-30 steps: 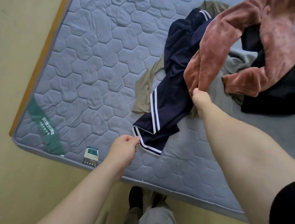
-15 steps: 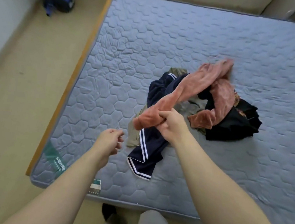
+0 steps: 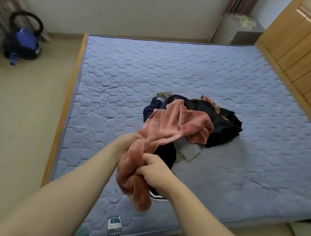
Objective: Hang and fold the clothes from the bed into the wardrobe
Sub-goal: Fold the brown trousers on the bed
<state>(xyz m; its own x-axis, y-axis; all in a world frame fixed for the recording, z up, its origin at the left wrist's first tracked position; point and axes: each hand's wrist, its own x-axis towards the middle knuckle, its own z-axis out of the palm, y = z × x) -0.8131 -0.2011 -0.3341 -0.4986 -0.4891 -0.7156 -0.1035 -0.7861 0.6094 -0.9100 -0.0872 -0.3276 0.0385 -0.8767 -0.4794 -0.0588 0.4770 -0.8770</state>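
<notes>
Both hands are now on the salmon-pink fleecy garment (image 3: pixel 171 123), where a second ago only the right one had it. Back then the left hand (image 3: pixel 128 141) was pinching the hem of the navy trousers with white side stripes (image 3: pixel 153 108). It let that hem go, crossed over empty, and has now reached the pink cloth at the upper end of the bunch. Its fingers are buried in the fabric and blurred, so I cannot tell whether they are closed round it. The right hand (image 3: pixel 152 168) is plainly clamped on the cloth lower down, with its knuckles curled and a thick fold hanging beneath it.

The garment has been gathered towards the person and sits roped up between the two hands above the near part of the grey-blue quilted mattress (image 3: pixel 176 66). Its far end is draped over the pile, lying on the navy trousers and just beside the crumpled black garment (image 3: pixel 225 124). A grey piece of clothing (image 3: pixel 189 151) shows under it. The view has also risen, taking in the wooden headboard (image 3: pixel 303 57).

For the task, this looks like the first item being singled out. It is not yet clear of the heap, and nothing has been folded or hung. No wardrobe is in view. A clean lift should free it, though the trailing end could drag the trousers along.
</notes>
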